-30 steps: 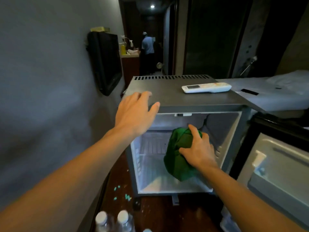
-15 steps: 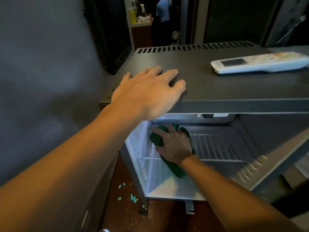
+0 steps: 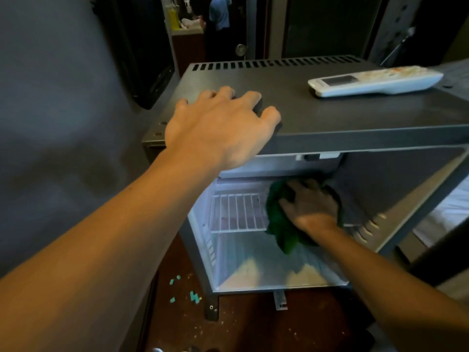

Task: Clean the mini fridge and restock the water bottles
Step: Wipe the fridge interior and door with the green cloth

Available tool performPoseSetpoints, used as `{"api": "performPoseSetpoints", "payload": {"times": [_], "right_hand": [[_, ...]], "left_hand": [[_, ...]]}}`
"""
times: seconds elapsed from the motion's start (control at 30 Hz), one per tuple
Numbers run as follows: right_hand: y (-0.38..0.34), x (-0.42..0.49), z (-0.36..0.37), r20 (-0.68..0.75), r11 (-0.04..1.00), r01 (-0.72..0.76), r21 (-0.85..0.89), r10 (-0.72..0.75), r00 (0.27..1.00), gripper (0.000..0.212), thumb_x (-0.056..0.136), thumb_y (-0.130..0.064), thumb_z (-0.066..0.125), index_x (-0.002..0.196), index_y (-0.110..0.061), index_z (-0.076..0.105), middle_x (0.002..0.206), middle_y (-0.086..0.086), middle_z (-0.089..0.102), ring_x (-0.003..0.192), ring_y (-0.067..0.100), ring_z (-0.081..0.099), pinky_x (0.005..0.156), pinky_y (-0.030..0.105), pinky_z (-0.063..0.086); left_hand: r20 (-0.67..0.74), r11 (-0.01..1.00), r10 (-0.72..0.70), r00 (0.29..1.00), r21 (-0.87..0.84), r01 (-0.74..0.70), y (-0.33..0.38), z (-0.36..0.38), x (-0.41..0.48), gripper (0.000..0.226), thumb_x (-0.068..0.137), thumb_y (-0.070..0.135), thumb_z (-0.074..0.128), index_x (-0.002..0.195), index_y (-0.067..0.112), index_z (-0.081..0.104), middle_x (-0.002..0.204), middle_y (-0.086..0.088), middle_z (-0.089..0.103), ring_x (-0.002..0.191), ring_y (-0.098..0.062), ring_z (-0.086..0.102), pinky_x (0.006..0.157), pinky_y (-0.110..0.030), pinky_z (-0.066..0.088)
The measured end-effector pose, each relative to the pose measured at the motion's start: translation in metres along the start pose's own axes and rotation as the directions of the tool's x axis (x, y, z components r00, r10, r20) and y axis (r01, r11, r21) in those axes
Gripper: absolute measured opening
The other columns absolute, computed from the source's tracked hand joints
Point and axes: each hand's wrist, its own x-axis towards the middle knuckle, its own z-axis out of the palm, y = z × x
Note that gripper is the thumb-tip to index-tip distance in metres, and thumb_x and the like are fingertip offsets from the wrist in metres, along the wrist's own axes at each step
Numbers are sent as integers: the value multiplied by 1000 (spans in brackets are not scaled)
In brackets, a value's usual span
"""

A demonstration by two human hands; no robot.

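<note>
Mini fridge (image 3: 330, 118), its white inside open to me, stands on a dark floor beside a grey wall. I judge that I am in the cleaning step, wiping the interior.

On the left, my left hand (image 3: 218, 128) rests palm down on the front left corner of the fridge's grey top. Its fingers are loosely spread and hold nothing, and the outstretched arm braces me as I lean in.

Below it, a wire shelf (image 3: 238, 212) crosses the upper part of the cabinet. A bunched green cloth (image 3: 279, 224) lies at the shelf's right end and hangs over its front edge. My right hand (image 3: 309, 207) lies on the cloth, the arm reaching in from the lower right. Its fingers (image 3: 291, 189) are spread fairly flat, pressing the cloth rather than clutching it.

Far right, a white remote (image 3: 373, 81) lies on the fridge top.

The next move probably calls for sweeping the cloth with firm pressure across the bare wires and then the cabinet floor. Restocking comes later, and I cannot plainly see any water bottles.
</note>
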Motion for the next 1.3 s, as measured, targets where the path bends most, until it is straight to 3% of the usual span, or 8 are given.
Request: {"api": "performPoseSetpoints", "payload": {"times": [0.3, 0.43, 0.53, 0.63, 0.93, 1.07, 1.2, 1.3], "right_hand": [[-112, -15, 4, 54, 866, 478, 147, -489, 870, 47, 87, -48, 48, 131, -30, 47, 133, 5, 50, 109, 35, 56, 85, 38, 44], [-100, -20, 10, 140, 890, 452, -55, -442, 886, 59, 85, -61, 48, 136, -35, 32, 141, 11, 34, 117, 46, 43, 98, 57, 31], [-87, -27, 11, 80, 887, 450, -99, -444, 892, 44, 90, -47, 50, 128, -30, 39, 128, 15, 38, 101, 39, 52, 76, 44, 36], [-75, -26, -1, 144, 898, 429, -96, -414, 899, 43, 90, -45, 52, 129, -32, 39, 130, 14, 37, 105, 39, 53, 77, 42, 40], [53, 7, -35, 8, 953, -19, -301, 23, 1000, 34, 99, -32, 36, 128, -26, 52, 131, 13, 49, 117, 36, 51, 93, 40, 44], [17, -4, -19, 13, 982, -190, 9, 189, 982, 47, 88, -52, 43, 131, -33, 44, 136, 13, 42, 116, 39, 50, 93, 42, 41], [4, -19, -9, -4, 1000, -7, 16, 7, 1000, 64, 80, -53, 56, 138, -42, 31, 142, 5, 36, 111, 36, 54, 92, 40, 44], [-4, -8, -14, -14, 890, 7, 457, -1, 1000, 63, 75, -31, 71, 131, -41, 45, 132, 1, 54, 111, 31, 58, 94, 34, 47]], "left_hand": [[26, 1000, -22, 999, 19, 22, -1, 1, 3, 57, 92, 62, 12, 145, 46, 23, 156, 4, 26, 139, -29, 29, 108, -57, 25], [31, 1000, -9, 999, 22, 8, -3, -1, 2, 57, 92, 64, 12, 146, 47, 22, 157, 8, 25, 140, -27, 27, 107, -55, 24], [30, 1000, -19, 999, 13, 19, -4, -3, -2, 57, 92, 66, 13, 146, 48, 22, 157, 10, 24, 142, -24, 26, 107, -52, 24], [29, 1000, -31, 999, 8, 30, -5, -4, -5, 57, 93, 66, 14, 146, 47, 23, 157, 11, 24, 142, -23, 25, 107, -51, 25], [6, 1000, -17, 1000, 0, 17, -7, -4, -2, 53, 92, 63, 15, 139, 46, 34, 150, 6, 37, 133, -27, 36, 95, -50, 31], [1, 1000, -18, 1000, 10, 18, -3, -5, -2, 54, 91, 59, 15, 136, 42, 38, 145, 0, 41, 128, -30, 39, 93, -52, 32], [4, 1000, -23, 1000, 12, 23, -2, -3, -2, 55, 89, 58, 15, 135, 41, 40, 142, -2, 43, 126, -32, 40, 94, -55, 33], [-3, 1000, -27, 1000, 16, 27, -4, -2, 0, 57, 90, 59, 15, 140, 42, 35, 148, -1, 39, 130, -31, 37, 98, -55, 31]]}}
